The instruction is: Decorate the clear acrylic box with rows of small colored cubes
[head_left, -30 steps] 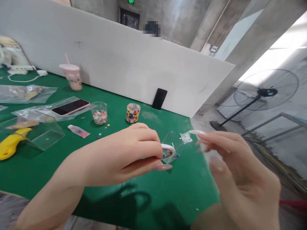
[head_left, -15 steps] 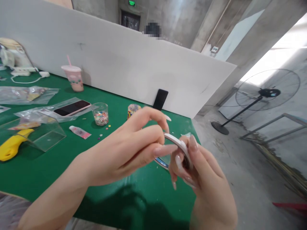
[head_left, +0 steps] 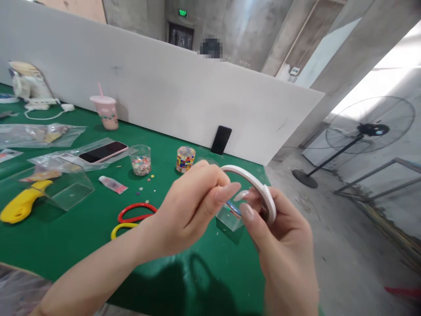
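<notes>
Above the green table, a narrow roll of white tape [head_left: 255, 180] is held between both hands, with some blue showing on its inner side. My left hand [head_left: 192, 208] is closed, thumb and curled fingers pinching at the roll's left side; its fingers partly hide what they pinch. The right side of the roll sits in my right hand [head_left: 286, 235], thumb in front and fingers behind. Below the hands lies a clear plastic piece [head_left: 230, 223], partly covered. Scissors with red [head_left: 136, 213] and yellow handles lie partly under my left forearm.
At the back stand a mosaic-patterned glass [head_left: 186, 159], a cup of colourful bits [head_left: 141, 163] and a leaning black phone [head_left: 221, 140]. Leftward are a small tube [head_left: 112, 184], another phone [head_left: 103, 152], a clear stand [head_left: 72, 193], a yellow-handled tool [head_left: 24, 204] and a pink drink cup [head_left: 107, 115].
My hands have shifted and the roll has turned, showing more of its ring. The left fingers have curled in closer. The scissors, mosaic glass and clear piece now show more.
</notes>
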Action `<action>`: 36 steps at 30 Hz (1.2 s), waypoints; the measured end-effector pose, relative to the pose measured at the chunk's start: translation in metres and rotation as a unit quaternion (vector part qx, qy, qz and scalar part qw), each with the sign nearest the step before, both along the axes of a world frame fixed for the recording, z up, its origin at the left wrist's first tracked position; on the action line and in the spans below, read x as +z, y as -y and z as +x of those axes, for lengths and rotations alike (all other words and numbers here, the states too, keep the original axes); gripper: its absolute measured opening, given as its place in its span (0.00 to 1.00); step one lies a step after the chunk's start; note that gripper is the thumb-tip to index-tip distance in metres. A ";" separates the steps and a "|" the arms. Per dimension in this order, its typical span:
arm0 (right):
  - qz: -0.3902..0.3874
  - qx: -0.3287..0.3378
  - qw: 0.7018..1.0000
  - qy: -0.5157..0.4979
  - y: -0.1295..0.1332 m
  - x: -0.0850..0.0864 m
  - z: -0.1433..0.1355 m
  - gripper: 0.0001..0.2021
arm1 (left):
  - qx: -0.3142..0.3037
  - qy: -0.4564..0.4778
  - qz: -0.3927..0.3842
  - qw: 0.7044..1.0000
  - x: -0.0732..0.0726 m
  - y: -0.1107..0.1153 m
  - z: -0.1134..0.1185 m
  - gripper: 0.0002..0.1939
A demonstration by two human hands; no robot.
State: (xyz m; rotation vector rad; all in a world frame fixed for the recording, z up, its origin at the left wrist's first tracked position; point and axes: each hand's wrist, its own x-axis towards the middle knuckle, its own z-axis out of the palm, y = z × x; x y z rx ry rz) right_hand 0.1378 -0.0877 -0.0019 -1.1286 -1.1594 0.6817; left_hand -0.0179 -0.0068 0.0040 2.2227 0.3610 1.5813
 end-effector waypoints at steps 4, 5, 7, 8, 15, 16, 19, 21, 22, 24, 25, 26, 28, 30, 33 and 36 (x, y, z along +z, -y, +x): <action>0.087 -0.068 0.992 0.064 0.000 -0.003 -0.007 0.06 | -0.049 0.022 -0.061 0.997 -0.005 0.006 0.007 0.23; 0.105 -0.077 0.988 0.084 0.001 -0.004 -0.008 0.08 | -0.057 0.036 -0.079 0.995 -0.007 0.007 0.008 0.22; 0.135 -0.087 0.980 0.115 0.003 -0.005 -0.010 0.11 | -0.060 0.054 -0.107 0.991 -0.010 0.008 0.010 0.23; 0.149 -0.090 0.977 0.126 0.004 -0.007 -0.010 0.12 | -0.059 0.057 -0.117 0.990 -0.011 0.009 0.011 0.24; 0.195 -0.123 0.958 0.168 0.004 -0.012 -0.007 0.14 | -0.139 0.044 -0.254 0.956 -0.016 0.014 0.011 0.26; 0.198 -0.121 0.957 0.173 0.004 -0.012 -0.007 0.13 | -0.155 0.045 -0.267 0.950 -0.017 0.015 0.011 0.27; 0.201 -0.113 0.954 0.194 0.003 -0.010 -0.005 0.10 | -0.184 0.060 -0.298 0.935 -0.018 0.019 0.014 0.28; 0.207 -0.111 0.950 0.206 0.002 -0.009 -0.004 0.10 | -0.193 0.072 -0.319 0.925 -0.018 0.023 0.017 0.28; 0.210 -0.111 0.949 0.209 0.002 -0.009 -0.003 0.10 | -0.197 0.076 -0.328 0.921 -0.017 0.025 0.018 0.28; 0.213 -0.108 0.949 0.206 0.001 -0.009 -0.001 0.11 | -0.198 0.080 -0.352 0.911 -0.013 0.029 0.019 0.28; 0.212 -0.106 0.950 0.202 0.001 -0.010 -0.001 0.12 | -0.197 0.080 -0.371 0.904 -0.010 0.031 0.019 0.28; 0.210 -0.105 0.952 0.198 0.000 -0.010 0.000 0.13 | -0.197 0.081 -0.392 0.895 -0.007 0.033 0.019 0.28; 0.208 -0.104 0.953 0.192 -0.001 -0.010 -0.001 0.13 | -0.198 0.086 -0.432 0.875 -0.002 0.037 0.018 0.30; 0.203 -0.104 0.957 0.182 -0.001 -0.010 -0.003 0.13 | -0.205 0.096 -0.458 0.860 0.000 0.039 0.018 0.31; 0.187 -0.109 0.965 0.149 -0.001 -0.012 -0.011 0.13 | -0.203 0.127 -0.467 0.851 -0.003 0.039 0.019 0.32; 0.178 -0.114 0.972 0.106 0.000 -0.016 -0.020 0.14 | -0.192 0.165 -0.468 0.847 -0.008 0.038 0.024 0.33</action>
